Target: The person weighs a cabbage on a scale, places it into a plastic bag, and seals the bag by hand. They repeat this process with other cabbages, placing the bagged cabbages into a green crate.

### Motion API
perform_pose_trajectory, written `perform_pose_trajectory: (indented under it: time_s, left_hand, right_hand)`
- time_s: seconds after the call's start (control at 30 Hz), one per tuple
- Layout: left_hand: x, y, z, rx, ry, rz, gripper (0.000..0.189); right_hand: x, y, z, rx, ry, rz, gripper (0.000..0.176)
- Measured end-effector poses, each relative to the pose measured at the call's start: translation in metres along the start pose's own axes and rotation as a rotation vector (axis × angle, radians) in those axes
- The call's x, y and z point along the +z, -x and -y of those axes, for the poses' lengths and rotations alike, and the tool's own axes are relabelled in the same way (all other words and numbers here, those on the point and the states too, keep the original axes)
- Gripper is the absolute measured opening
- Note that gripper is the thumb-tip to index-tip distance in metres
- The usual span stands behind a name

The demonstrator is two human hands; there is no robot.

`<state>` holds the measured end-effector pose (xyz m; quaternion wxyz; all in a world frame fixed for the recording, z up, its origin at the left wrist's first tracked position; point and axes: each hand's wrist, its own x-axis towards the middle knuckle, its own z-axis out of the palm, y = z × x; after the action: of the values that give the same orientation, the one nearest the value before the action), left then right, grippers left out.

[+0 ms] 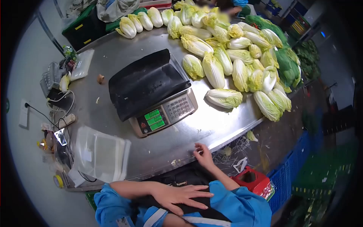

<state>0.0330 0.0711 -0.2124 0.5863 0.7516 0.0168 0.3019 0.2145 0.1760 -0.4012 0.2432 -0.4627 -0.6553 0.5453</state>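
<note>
My left hand (183, 196) is stretched across my body with its fingers spread, over the dark apron and beside the blue right sleeve (236, 202). Nothing is in it. At the front edge of the steel table (151, 155) is my right hand (203, 156), its fingers loosely bent and apart, with nothing visible in them. Beyond the hands stands a digital scale (166, 113) with lit green displays. A black curved tray (145, 85) rests on top of it. The closest cabbage to my right hand is a napa cabbage (224, 98) lying on its side.
Many napa cabbages (213, 70) are heaped at the back right. Clear plastic bags (100, 153) lie stacked at the left front. Cables (70, 100) run along the wall side. A red container (251, 181) and blue crates (289, 172) stand on the right, below the tabletop.
</note>
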Motion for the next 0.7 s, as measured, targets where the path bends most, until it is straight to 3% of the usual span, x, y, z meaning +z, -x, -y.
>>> perform_pose_trajectory:
  time_s: [0.07, 0.1, 0.13, 0.17, 0.2, 0.27, 0.3, 0.37, 0.4, 0.47, 0.5, 0.57, 0.63, 0.7]
  left_hand:
    - [-0.028, 0.01, 0.009, 0.01, 0.005, 0.061, 0.064]
    - [-0.046, 0.021, -0.005, -0.438, 0.014, -0.162, 0.059]
    - [-0.044, 0.039, 0.01, -0.702, -0.556, -0.69, 0.051]
    - [-0.064, 0.057, 0.018, -0.776, -1.048, -0.935, 0.043]
    - [-0.065, 0.096, 0.046, -0.582, -1.194, -1.129, 0.037]
    - [-0.053, 0.128, 0.073, -0.985, -0.519, -1.4, 0.036]
    - [-0.044, 0.149, 0.1, -0.983, -0.518, -1.409, 0.036]
    - [-0.025, 0.182, 0.154, -0.894, -0.479, -1.905, 0.057]
    - [-0.024, 0.186, 0.161, -0.88, -0.49, -1.899, 0.057]
    - [-0.034, 0.188, 0.175, -0.68, -0.455, -2.174, 0.074]
    - [-0.04, 0.187, 0.187, -0.67, -0.455, -2.16, 0.074]
    - [-0.062, 0.183, 0.206, -0.955, -0.669, -2.157, 0.077]
    - [-0.081, 0.185, 0.212, -1.063, -0.69, -2.215, 0.083]
    - [-0.076, 0.201, 0.21, -1.095, -0.837, -2.024, 0.086]
  right_hand:
    - [-0.012, -0.011, 0.008, -0.031, 0.079, -0.098, 0.036]
    - [-0.02, -0.018, 0.012, -0.012, 0.064, -0.131, 0.037]
    - [-0.027, -0.029, 0.005, 0.013, 0.03, -0.17, 0.038]
    - [-0.035, -0.04, 0.008, 0.008, 0.044, -0.21, 0.037]
    - [-0.046, -0.052, 0.009, -0.005, 0.049, -0.195, 0.036]
    - [-0.064, -0.075, 0.016, -0.028, 0.097, -0.196, 0.034]
    - [-0.073, -0.085, 0.025, -0.038, 0.143, -0.207, 0.033]
    - [-0.083, -0.108, 0.015, -0.031, 0.151, -0.18, 0.039]
    - [-0.08, -0.121, 0.006, -0.036, 0.232, -0.119, 0.048]
    - [-0.059, -0.148, -0.019, -0.087, 0.29, 0.007, 0.067]
    - [-0.041, -0.157, -0.028, -0.132, 0.274, 0.089, 0.077]
    - [-0.017, -0.184, -0.011, -0.157, 0.235, 0.24, 0.089]
    - [0.01, -0.197, -0.014, -0.229, 0.477, 0.006, 0.092]
    - [-0.009, -0.219, 0.012, -0.237, 0.433, 0.019, 0.09]
